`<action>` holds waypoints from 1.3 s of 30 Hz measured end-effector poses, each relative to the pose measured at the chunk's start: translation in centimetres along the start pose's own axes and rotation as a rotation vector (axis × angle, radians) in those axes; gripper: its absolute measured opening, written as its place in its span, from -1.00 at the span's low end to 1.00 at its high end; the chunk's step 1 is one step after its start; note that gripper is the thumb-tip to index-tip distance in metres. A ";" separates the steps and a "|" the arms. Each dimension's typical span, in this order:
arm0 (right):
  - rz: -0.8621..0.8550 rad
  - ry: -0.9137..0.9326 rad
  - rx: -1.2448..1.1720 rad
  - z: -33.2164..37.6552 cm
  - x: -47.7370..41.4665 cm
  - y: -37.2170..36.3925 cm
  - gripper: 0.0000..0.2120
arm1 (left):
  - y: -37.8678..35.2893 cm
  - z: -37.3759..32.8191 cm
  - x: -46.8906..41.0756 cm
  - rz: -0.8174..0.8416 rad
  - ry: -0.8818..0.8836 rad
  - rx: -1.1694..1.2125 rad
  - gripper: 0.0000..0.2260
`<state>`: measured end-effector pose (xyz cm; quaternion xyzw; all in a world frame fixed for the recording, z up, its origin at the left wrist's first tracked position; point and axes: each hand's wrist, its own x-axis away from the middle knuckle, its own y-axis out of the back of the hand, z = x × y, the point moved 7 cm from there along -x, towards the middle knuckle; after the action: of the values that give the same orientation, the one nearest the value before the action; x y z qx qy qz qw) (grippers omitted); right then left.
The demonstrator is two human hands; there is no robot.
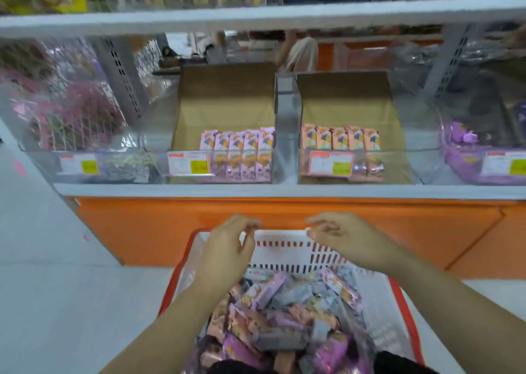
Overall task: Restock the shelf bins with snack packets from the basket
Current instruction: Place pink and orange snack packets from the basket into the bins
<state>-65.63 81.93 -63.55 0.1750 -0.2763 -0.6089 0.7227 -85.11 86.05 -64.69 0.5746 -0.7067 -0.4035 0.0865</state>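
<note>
Snack packets (273, 316) are heaped below the loose, empty fingers (248, 232); colours could be mixed up in the bins (287, 123) beyond.

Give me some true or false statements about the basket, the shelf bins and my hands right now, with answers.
1. The white plastic basket with a red rim holds a heap of mixed snack packets. True.
2. Both hands hold packets. False: the left hand and the right hand hover above the basket, fingers loosely curled, holding nothing.
3. A row of pink packets stands upright in a cardboard-lined clear bin. True.
4. The peach packets sit left of the pink ones. False: they stand in the next bin to the right.
</note>
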 end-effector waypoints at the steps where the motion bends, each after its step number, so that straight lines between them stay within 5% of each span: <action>1: -0.003 -0.050 0.015 -2.5 0.3 -0.6 -0.75 | -1.5 0.9 0.9 0.045 0.040 0.004 -0.79; 10: 0.088 -0.409 0.326 -16.4 0.2 -5.2 -0.64 | -13.9 10.2 7.6 0.693 0.159 -0.435 -0.50; 13: 0.149 -0.470 0.389 -18.7 -0.7 -7.0 -0.54 | -15.4 11.5 8.7 0.789 0.240 -0.436 -0.60; 19: 0.139 -0.531 0.391 -22.9 -2.8 -9.6 -0.25 | -16.4 12.1 9.6 0.825 0.240 -0.404 -0.66; 25: 0.014 -0.514 0.416 -22.6 -3.2 -8.7 -0.38 | -16.6 12.6 9.7 0.848 0.291 -0.387 -0.65; 32: -0.037 -0.512 0.064 -19.2 -2.8 -6.7 -0.52 | -16.1 12.2 9.3 0.950 0.294 -0.315 -0.65; 39: 0.147 -0.450 -0.111 -9.3 -1.9 -4.3 -0.51 | -9.1 7.0 4.5 0.826 0.299 -0.082 -0.67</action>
<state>-63.53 82.18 -73.80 -0.0255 -0.4084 -0.5925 0.6939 -83.90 85.19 -76.93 0.2919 -0.8404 -0.2750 0.3645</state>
